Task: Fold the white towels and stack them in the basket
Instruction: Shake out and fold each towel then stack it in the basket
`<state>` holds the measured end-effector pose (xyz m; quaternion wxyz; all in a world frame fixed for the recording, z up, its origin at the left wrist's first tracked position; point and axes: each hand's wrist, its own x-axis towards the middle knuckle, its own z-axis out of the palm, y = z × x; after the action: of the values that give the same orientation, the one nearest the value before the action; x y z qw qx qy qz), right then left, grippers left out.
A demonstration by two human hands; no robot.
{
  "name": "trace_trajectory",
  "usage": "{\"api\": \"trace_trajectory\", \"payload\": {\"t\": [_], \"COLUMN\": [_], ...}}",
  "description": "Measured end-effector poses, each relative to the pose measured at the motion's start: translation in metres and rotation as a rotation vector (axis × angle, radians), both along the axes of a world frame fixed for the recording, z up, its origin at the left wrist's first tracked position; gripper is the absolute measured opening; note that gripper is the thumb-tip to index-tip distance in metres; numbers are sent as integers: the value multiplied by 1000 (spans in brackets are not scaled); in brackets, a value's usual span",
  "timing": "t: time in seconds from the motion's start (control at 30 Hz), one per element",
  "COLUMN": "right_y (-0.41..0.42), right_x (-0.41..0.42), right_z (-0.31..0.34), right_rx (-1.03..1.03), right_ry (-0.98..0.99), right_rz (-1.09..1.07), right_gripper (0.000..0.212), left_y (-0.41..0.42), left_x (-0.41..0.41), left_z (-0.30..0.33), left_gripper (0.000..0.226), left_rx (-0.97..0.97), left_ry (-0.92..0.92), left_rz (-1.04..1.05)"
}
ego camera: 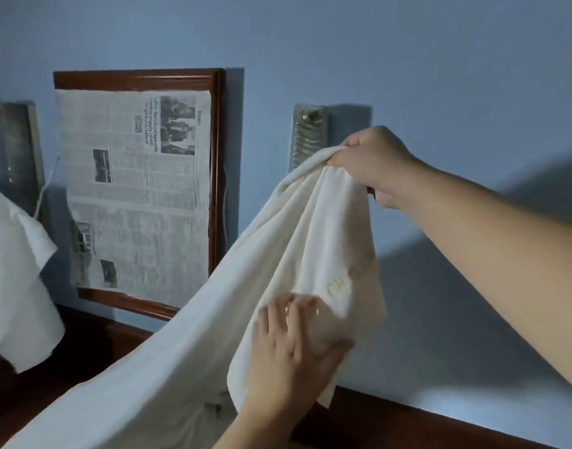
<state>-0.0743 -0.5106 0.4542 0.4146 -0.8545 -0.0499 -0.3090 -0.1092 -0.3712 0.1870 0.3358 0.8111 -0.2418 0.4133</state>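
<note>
A large white towel (pixel 187 345) with pale yellow embroidery hangs in the air across the middle of the head view. My right hand (pixel 372 163) is raised high and grips a bunched corner of it. Lower down, my left hand (pixel 291 354) lies against the hanging cloth with fingers spread and slightly blurred, thumb out to the right. A second white cloth (pixel 16 280) hangs at the left edge. No basket is in view.
A blue wall fills the background. A dark wooden frame (pixel 217 176) covered with newspaper hangs on it, flanked by two narrow wall fittings (pixel 307 137). A dark wooden ledge (pixel 407 422) runs along the bottom.
</note>
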Motion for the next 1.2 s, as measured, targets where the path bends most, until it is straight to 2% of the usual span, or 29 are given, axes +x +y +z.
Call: {"api": "trace_trajectory", "payload": {"t": [0.1,0.3,0.4,0.43,0.53,0.67,0.77,0.83,0.9,0.97,1.0,1.1,1.2], "right_y": [-49,-165,-203,-210,-221,-225,-225,-224,-221,-214,-211,-201,-191], "right_x": [-43,-133,-171,-184,-212,-242,-268,-283,-295,-306,-311,-314,-312], "right_z": [16,20,9,2,-29,-70,-79,-76,-69,-65,-65,-74,-87], "right_rx": [37,98,105,85,-51,-178,-69,31,169,227,180,-32,-150], "right_ry": [-25,11,92,122,209,422,622,480,272,211,223,240,223], "right_rz": [-71,-167,-193,-209,-189,-216,-108,-83,-66,18,15,-148,-283], "right_gripper": [13,22,16,10,42,31,29,35,28,17,13,27,9], "left_y": [-22,-53,-74,-83,-111,-144,-162,-169,-174,-176,-177,-176,-166], "left_x": [-17,-77,-106,-112,-125,-135,-136,-137,-139,-141,-141,-142,-142], "left_z": [6,79,137,158,211,250,260,262,260,255,253,252,255], "left_gripper": [24,13,8,8,9,11,12,15,16,15,14,12,14], "left_rx": [-28,-251,-308,-295,-138,97,259,370,491,533,513,417,404], "left_ry": [-39,-3,-38,-37,-56,-77,-20,-42,-71,-66,-56,-52,-67], "left_rz": [-70,-183,-210,-217,-197,-229,-238,-249,-281,-346,-386,-469,-463]}}
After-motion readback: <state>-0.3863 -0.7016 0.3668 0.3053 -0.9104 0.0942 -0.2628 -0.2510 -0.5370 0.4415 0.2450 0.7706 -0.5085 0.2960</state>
